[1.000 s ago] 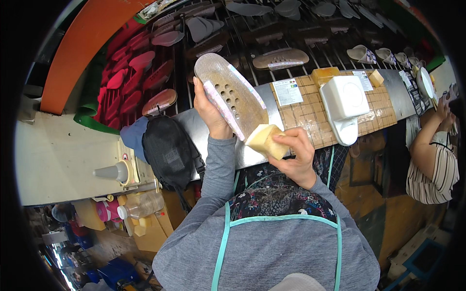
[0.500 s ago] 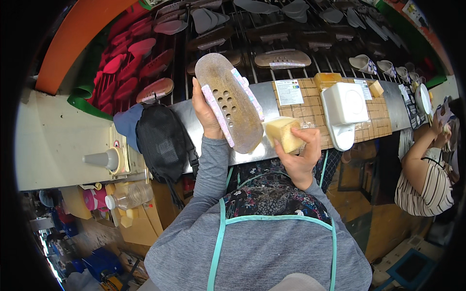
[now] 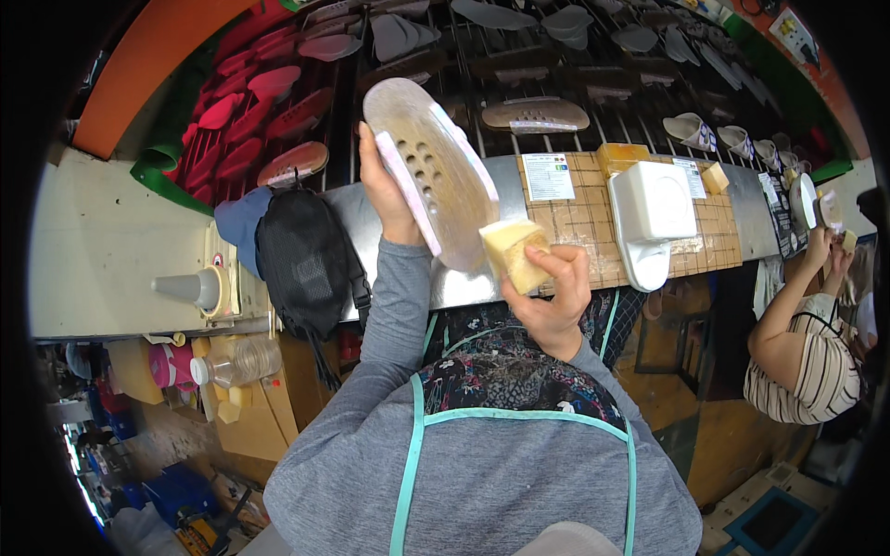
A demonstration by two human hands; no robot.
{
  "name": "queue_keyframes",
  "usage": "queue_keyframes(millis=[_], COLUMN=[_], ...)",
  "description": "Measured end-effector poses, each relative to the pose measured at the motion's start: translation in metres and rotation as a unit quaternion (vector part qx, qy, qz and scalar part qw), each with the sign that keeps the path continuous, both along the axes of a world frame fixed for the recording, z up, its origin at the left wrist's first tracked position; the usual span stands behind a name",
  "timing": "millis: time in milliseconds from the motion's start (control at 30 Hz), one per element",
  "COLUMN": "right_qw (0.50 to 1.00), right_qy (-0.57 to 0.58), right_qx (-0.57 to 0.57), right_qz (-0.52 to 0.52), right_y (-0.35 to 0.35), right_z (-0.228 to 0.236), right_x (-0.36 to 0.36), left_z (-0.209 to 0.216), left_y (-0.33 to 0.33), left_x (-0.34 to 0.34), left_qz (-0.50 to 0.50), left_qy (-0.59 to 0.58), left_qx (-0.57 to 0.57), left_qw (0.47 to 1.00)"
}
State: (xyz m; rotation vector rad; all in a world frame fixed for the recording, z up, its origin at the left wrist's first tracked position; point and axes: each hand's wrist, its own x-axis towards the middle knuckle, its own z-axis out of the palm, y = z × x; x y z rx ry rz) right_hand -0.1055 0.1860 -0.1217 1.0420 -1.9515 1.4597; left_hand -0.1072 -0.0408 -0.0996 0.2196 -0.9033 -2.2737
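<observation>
My left hand [image 3: 389,195] holds a shoe sole [image 3: 456,204] upright and tilted above the counter edge, fingers wrapped round its left side. Its broad face is brownish, with a group of round holes and pale strips along both long edges. In my right hand [image 3: 560,306] is a yellowish block of sponge [image 3: 513,250], pinched between thumb and fingers. The sponge sits at the lower right edge of the sole; whether they touch is unclear.
Beyond the metal counter [image 3: 352,215], several soles lie on a rack [image 3: 547,142]. A white dispenser [image 3: 652,206] stands on a patterned board [image 3: 579,236] at right. A black bag [image 3: 306,259] lies left. Another person [image 3: 802,357] works at far right.
The sole has moved a little up and left, and its face has tilted. My right hand has shifted left with the sponge. The other person's hands have risen.
</observation>
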Motion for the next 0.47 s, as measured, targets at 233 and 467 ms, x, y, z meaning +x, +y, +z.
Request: queue_keyframes(millis=[233,467], right_qw=[0.997,0.998], right_qy=[0.009,0.024], right_qx=[-0.057,-0.036], right_qz=[0.051,0.054], right_y=[0.004,-0.001], right_z=[0.0,0.006], right_x=[0.011,0.002], left_z=[0.025,0.03], left_y=[0.008,0.037], left_x=[-0.01,-0.019], left_qz=[0.17,0.168], left_qy=[0.006,-0.022], left_qx=[0.027,-0.04], left_qw=[0.985,0.985])
